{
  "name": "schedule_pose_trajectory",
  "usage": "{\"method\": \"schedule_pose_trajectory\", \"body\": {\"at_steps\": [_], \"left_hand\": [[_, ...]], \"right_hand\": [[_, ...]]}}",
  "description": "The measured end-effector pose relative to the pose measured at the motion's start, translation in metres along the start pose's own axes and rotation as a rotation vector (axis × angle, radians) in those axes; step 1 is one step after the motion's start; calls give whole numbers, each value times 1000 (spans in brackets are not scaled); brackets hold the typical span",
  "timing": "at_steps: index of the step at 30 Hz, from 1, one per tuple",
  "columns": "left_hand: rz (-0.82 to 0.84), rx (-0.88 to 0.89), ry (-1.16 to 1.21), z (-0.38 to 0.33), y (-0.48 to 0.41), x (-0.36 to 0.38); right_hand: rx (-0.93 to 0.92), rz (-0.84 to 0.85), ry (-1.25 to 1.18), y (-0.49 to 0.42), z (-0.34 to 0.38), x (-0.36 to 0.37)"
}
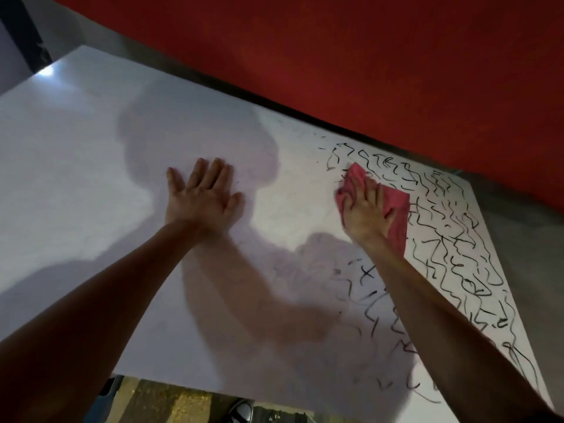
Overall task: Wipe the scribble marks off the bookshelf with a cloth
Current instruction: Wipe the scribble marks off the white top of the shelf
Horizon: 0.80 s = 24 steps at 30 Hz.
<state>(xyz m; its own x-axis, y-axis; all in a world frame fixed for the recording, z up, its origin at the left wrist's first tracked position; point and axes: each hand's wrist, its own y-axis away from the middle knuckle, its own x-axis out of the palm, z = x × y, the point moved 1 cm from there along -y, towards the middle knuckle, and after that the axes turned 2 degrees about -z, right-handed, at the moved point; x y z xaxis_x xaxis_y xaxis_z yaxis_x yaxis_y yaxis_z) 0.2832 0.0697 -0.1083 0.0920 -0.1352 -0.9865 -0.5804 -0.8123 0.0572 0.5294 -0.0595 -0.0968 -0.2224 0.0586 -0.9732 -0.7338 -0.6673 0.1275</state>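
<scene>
Cloth point(396, 206) amid scribbles point(451, 239); perhaps shoe point(241, 412) below

Room; red wall point(381, 56), white bookshelf point(91, 154)
</scene>
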Motion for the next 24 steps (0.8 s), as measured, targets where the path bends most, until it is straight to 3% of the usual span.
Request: {"method": "schedule_pose_trajectory", "body": {"at_steps": [2,6,8,11,17,21,24], "left_hand": [[-4,14,7,-1,2,1],[-6,14,1,0,1,1],[4,10,2,0,1,2],[3,8,0,1,1,2],[-8,-2,-15,1,1,3],[-12,13,19,1,2,2],[8,11,23,0,2,3]], "right_hand": [[-32,-6,36,38,6,14],[-304,-153,136,161,10,38],[-332,-129,130,187,5,43],[-349,-96,101,146,5,35],[-61,26,-1,0,14,5],[-78,-15,36,52,9,21],[-258,-167,105,155,-2,37]]}}
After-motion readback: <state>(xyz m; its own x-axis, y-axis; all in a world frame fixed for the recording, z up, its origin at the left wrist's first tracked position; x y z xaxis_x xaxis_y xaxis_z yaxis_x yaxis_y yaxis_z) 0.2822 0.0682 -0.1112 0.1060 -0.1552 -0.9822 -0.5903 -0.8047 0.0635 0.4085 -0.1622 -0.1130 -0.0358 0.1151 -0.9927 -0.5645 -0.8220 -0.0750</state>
